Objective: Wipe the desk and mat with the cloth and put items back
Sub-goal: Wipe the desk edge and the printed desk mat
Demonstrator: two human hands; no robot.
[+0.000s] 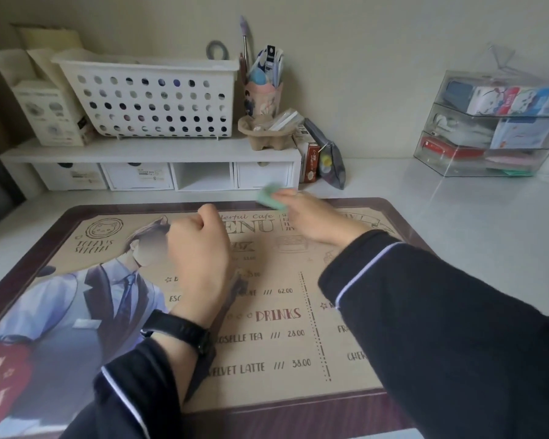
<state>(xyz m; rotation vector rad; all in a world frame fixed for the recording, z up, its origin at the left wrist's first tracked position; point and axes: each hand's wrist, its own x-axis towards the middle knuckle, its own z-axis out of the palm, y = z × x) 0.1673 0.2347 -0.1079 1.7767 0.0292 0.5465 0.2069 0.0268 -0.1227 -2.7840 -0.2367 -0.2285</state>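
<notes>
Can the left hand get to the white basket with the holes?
Probably yes. The left hand holds nothing above the mat, and nothing stands between it and the basket on the shelf.

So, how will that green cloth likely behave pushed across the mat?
Probably soft and floppy: the cloth is bunched in the right hand. Likely light, being so small. It should glide easily, since the mat looks smooth.

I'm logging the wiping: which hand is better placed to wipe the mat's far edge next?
Right. The right hand grips the green cloth at the far edge of the mat; the left hand is curled, without cloth.
</notes>
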